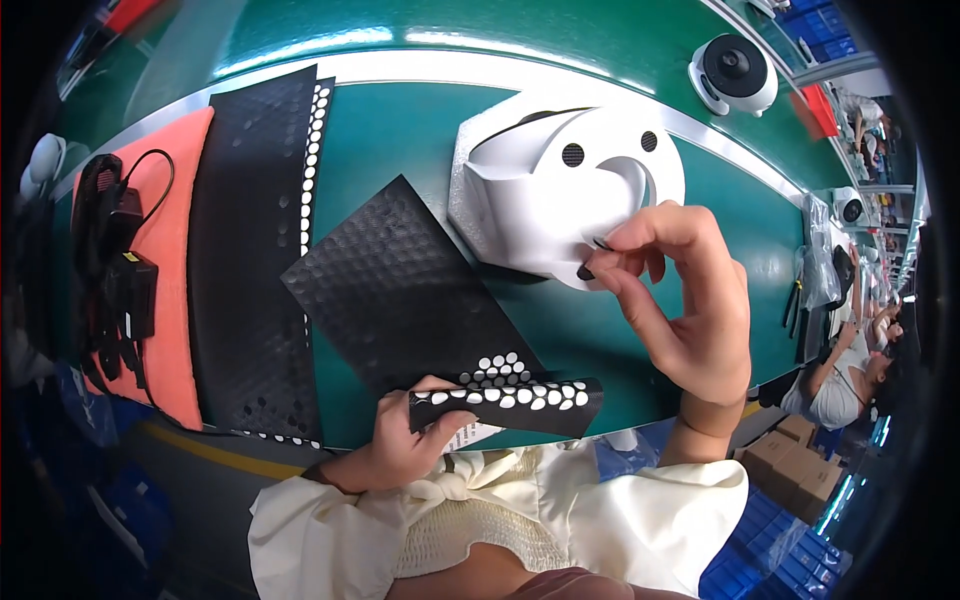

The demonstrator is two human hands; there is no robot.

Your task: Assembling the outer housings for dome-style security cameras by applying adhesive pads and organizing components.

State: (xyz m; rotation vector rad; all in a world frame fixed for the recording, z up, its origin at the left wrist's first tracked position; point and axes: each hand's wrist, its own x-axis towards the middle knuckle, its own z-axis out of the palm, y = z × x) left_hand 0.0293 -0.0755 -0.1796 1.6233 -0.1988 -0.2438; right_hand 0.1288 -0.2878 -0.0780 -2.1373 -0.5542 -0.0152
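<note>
My left hand (415, 440) is closed on the near edge of a black sheet of round stick-on pads (400, 275). That edge curls up, showing rows of white dots, and the rest of the sheet lies on the table. My right hand (695, 310) pinches a small black round pad (600, 242) between thumb and index finger. The fingertips are right at a white plastic housing (555, 215) with a ring-shaped base, resting on a pale foam block (465, 190). Two black pads sit on the far part of the ring, and another dark pad shows beside my thumb tip.
A larger black pad sheet (250, 250) lies at the left, next to orange foam (175, 230) carrying black power adapters and cables (125, 240). A white camera-like device (735, 70) stands at the far right. Clear plastic bags (820, 255) lie at the right table edge.
</note>
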